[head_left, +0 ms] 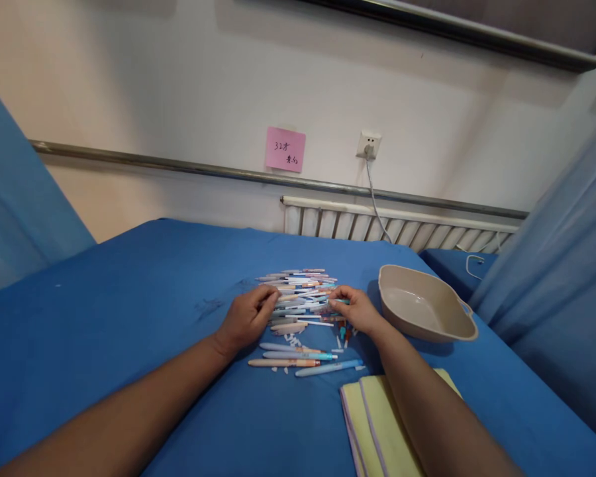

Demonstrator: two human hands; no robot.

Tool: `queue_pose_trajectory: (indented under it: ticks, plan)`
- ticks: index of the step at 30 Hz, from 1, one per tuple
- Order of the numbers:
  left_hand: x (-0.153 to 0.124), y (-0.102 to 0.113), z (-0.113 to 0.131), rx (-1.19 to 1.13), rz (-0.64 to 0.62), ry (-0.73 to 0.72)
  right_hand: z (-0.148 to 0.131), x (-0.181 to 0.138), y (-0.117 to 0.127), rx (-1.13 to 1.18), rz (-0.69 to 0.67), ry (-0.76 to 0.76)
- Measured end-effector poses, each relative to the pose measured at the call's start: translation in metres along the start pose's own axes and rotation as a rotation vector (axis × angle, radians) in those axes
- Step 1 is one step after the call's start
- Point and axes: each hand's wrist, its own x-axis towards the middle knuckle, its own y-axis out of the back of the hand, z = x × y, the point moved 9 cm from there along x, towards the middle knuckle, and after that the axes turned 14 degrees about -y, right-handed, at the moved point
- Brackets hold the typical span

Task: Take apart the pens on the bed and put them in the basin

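Observation:
A pile of pens and pen parts (300, 308) lies on the blue cloth in front of me, with barrels in pale grey, blue, beige and orange among thin white sticks. At its left side, my left hand (248, 315) has thumb and forefinger pinched at the end of a pale pen (289, 298). My right hand (355, 309) is at the right side, its fingertips pressed together over the pile; what they hold is too small to make out. Closer to me, several whole pens (298, 356) lie roughly side by side. Small white pieces (292, 340) are scattered between them and the pile.
A beige plastic basin (422, 305) stands to the right of my right hand. Beneath my right forearm lies a folded yellow cloth (377, 417). Behind the blue-covered surface (153, 285) are a radiator (347, 222), a rail, a plugged-in socket (368, 144) and a pink note (285, 150).

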Motion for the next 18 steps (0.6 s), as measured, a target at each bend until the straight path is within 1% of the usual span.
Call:
queue_pose_trajectory:
  ticks: [2, 4, 6, 9, 10, 11, 14, 18]
  plan:
    - [-0.002, 0.01, -0.003, -0.012, 0.093, 0.026, 0.002, 0.001, 0.005, -0.017, -0.013, -0.003]
    - [-0.003, 0.013, -0.005, -0.03, 0.13, 0.044, 0.003, 0.002, 0.008, -0.031, -0.017, -0.019]
    - [-0.002, 0.008, -0.004, -0.041, 0.079, 0.052, 0.003, 0.001, 0.01, -0.063, 0.008, -0.025]
    - [0.0, -0.008, 0.004, -0.045, -0.086, 0.016, -0.003, -0.001, 0.011, -0.14, 0.082, 0.015]
    - [0.0, -0.011, 0.007, -0.043, -0.113, -0.004, -0.004, -0.002, 0.009, -0.162, 0.094, 0.026]
    - [0.001, -0.011, 0.01, -0.041, -0.11, -0.023, -0.005, -0.002, 0.007, -0.177, 0.097, 0.03]
    - [0.0, 0.0, 0.014, -0.045, 0.014, -0.037, -0.004, -0.004, 0.0, -0.199, 0.075, 0.025]
    - [-0.003, 0.015, 0.01, -0.058, 0.173, 0.011, -0.006, -0.005, -0.002, -0.26, 0.075, 0.053]
